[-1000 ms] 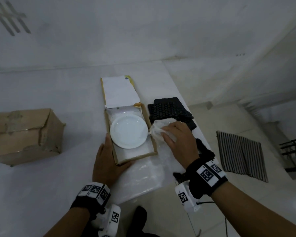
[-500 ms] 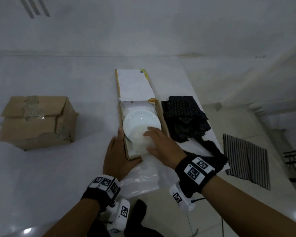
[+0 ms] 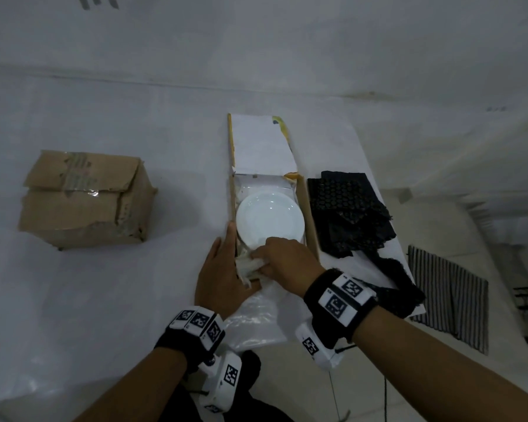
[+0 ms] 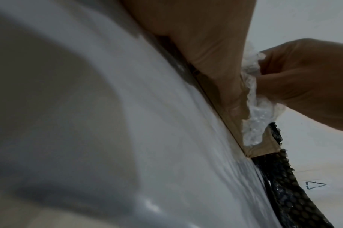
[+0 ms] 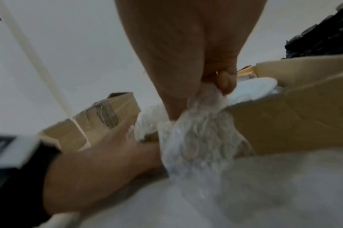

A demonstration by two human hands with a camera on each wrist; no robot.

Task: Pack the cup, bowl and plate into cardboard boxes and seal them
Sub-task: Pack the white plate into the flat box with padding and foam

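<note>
A white plate (image 3: 270,219) lies in a shallow open cardboard box (image 3: 310,214) whose white-lined lid (image 3: 261,144) is folded back away from me. My right hand (image 3: 284,257) grips a crumpled wad of clear bubble wrap (image 3: 247,264) at the box's near end, touching the plate's near rim. In the right wrist view the fingers (image 5: 225,83) pinch the wrap (image 5: 201,131) beside the plate (image 5: 252,89). My left hand (image 3: 220,272) lies flat, fingers straight, against the box's near left corner. No cup or bowl is in view.
A taped brown cardboard box (image 3: 83,202) stands at the left. Black bubble sheets (image 3: 348,214) lie right of the open box, by the table's right edge. A clear plastic sheet (image 3: 256,318) hangs over the near edge. A striped mat (image 3: 448,293) is on the floor.
My right hand carried the bubble wrap from the box's right side across to its near end, by the plate's rim. My left hand stayed at the near left corner.
</note>
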